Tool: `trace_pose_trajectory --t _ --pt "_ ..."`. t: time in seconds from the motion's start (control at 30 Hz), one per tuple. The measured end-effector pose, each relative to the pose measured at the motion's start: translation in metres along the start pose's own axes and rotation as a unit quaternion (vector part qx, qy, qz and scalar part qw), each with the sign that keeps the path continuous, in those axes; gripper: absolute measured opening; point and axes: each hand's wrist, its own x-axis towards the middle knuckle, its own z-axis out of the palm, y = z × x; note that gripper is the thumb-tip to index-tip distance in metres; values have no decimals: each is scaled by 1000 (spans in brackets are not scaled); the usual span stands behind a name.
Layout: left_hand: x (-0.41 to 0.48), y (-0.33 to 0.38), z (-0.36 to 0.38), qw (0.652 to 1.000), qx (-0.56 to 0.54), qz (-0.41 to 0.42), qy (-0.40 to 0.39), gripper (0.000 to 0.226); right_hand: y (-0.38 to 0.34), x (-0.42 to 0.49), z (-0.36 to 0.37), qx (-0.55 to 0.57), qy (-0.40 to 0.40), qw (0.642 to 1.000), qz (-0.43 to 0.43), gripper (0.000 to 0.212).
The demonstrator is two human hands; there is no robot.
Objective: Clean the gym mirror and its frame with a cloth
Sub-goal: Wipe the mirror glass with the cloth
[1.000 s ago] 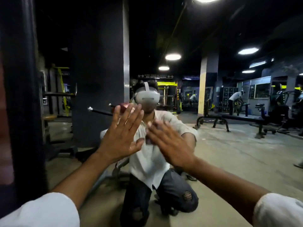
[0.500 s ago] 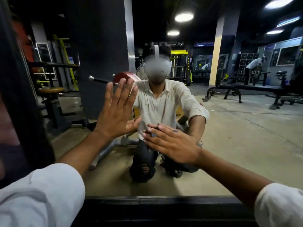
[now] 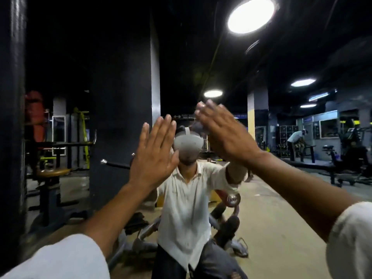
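Mirror glass fills almost the whole head view in front of me, and both hands are raised against it at about the height of my reflected head.

The left grip is a flat bare hand, palm to the glass, fingers straight and close together and pointing up, thumb out to the right; it holds nothing. The right grip sits higher and just to the right of it, fingers also straight and angled up to the left, blurred by motion. The two hands are near each other but do not touch.

A grey smear shows at the lower edge of the right fingers; I cannot tell whether it is the cloth. My reflected forearm rises to meet the right hand, so that hand is at the glass.

In the reflection I see a person kneeling in a white shirt with a grey headset, framed between my two hands. A black pillar stands to the left, round ceiling lamps glow above, and another person bends over far to the right.

A dark upright band runs down the left edge; whether it is the mirror's frame I cannot tell. White sleeves cover both my upper arms.
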Motion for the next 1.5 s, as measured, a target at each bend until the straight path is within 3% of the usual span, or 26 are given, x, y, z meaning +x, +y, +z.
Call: trace_pose_trajectory --t 0.1,0.17,0.2,0.3,0.37,0.4,0.47,0.53,0.57,0.63,0.7,0.77,0.83,0.93,1.0,1.13,1.27,1.37,1.43,1.5 --pt "-4 -2 0 1000 7 13 4 78 17 19 -4 28 155 964 216 51" --pt "-3 -2 -1 1000 7 17 6 77 0 29 9 23 186 948 259 54" --pt "-2 -1 -2 1000 9 19 6 77 -12 30 18 19 158 964 214 57" --pt "-4 -1 -1 1000 15 15 4 80 -31 14 29 9 -11 999 -33 67" --pt "-3 -2 -1 1000 10 13 9 83 -2 12 17 -17 -26 996 -80 67" --pt "-2 -2 -1 1000 9 15 10 83 15 13 10 -20 6 999 -38 65" --pt "-3 -2 -1 1000 11 18 8 81 49 11 -7 -2 115 984 139 58" --pt "-2 -2 -2 1000 19 16 8 80 58 4 -17 30 199 930 306 55" --pt "-1 -1 -4 1000 20 16 8 80 52 0 -15 41 212 913 347 56" --pt "-1 2 -7 1000 23 12 6 80 21 -16 -1 50 179 936 298 63" --pt "-6 11 -7 999 28 18 5 83 -8 -38 15 51 54 990 122 68" --pt "-22 25 -2 999 21 43 -5 86 -7 -56 16 29 -41 999 -16 64" --pt "-34 33 1 998 11 60 -7 85 7 -60 10 23 -9 1000 18 60" --pt "-50 36 5 995 7 99 -20 81 -10 -70 10 51 109 973 196 53" --pt "-68 44 5 994 -2 109 -32 79 -50 -86 25 81 108 969 206 53" --pt "-98 56 7 995 -31 84 -41 73 -129 -172 69 92 -2 993 73 62" --pt "-128 62 11 973 -33 221 -54 69 -161 -245 82 54 -115 988 -92 64" --pt "-142 64 11 971 -28 232 -54 67 -141 -240 73 17 -162 969 -187 59" --pt "-142 65 11 972 -29 226 -50 66 -119 -224 61 14 -124 984 -125 57" --pt "-140 66 12 973 -28 227 -44 67 -99 -217 51 26 -58 997 39 60"
